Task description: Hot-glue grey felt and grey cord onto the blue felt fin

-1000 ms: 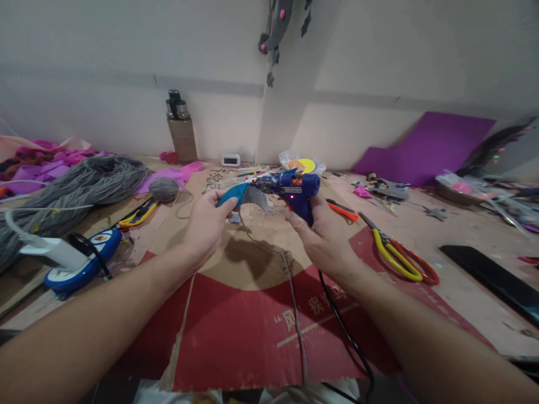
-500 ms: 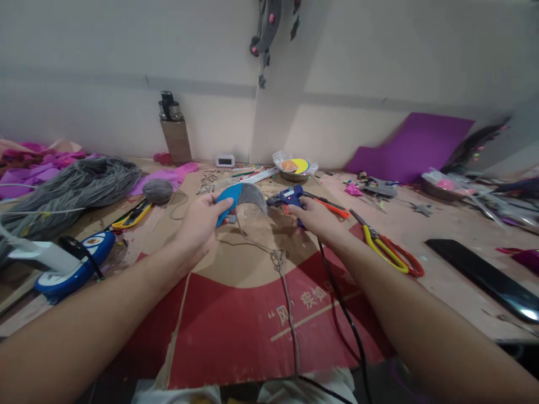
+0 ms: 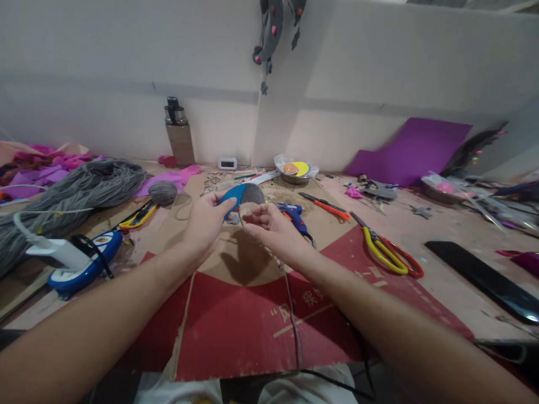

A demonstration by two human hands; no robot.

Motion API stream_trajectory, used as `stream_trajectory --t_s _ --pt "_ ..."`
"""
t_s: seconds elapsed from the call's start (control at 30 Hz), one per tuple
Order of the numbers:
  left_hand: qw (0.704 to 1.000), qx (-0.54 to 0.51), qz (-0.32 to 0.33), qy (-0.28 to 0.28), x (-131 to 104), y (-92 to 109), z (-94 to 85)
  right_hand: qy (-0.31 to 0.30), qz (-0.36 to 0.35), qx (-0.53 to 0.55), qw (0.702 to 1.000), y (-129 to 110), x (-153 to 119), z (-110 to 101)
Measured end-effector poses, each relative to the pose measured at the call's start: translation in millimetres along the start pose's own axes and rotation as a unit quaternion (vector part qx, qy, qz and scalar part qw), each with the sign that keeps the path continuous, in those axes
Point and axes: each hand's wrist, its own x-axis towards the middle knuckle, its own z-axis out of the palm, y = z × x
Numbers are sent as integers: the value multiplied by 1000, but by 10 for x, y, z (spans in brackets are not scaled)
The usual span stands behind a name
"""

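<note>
My left hand grips the blue end of a curved piece, whose other part is wrapped in grey yarn. Close against the piece's right side, my right hand has its fingers bent near its lower edge; what they pinch, if anything, is too small to make out. A blue glue gun lies on the cardboard just beyond my right hand, its black cord running off. Under both hands is a brown and red cardboard sheet, with a strand of grey yarn hanging over it.
Yellow and red scissors, an orange cutter and a black phone-like slab lie to the right. Grey yarn, a ball of yarn and a blue power strip are on the left. A dish stands at the back.
My right hand has let go of the glue gun, which now lies on the cardboard, and has moved left to the curved piece. My left hand still holds the blue end.
</note>
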Motion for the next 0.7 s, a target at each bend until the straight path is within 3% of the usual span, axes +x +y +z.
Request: stream_trajectory --t_s 0.1,0.2,0.33,0.43,0.7 --pt "999 30 21 1 17 -24 -19 -43 33 22 998 37 23 73" --pt "999 46 15 5 36 -35 -29 -17 -32 -108 994 -14 44 12" --pt "999 31 -12 -9 27 -24 -23 53 -230 -322 917 -174 88 -103" --pt "998 41 -27 -30 11 -31 -24 70 -296 -375 876 -255 148 -155" --pt "994 84 -29 -65 -24 -52 -3 129 -268 -268 916 -210 250 -242"
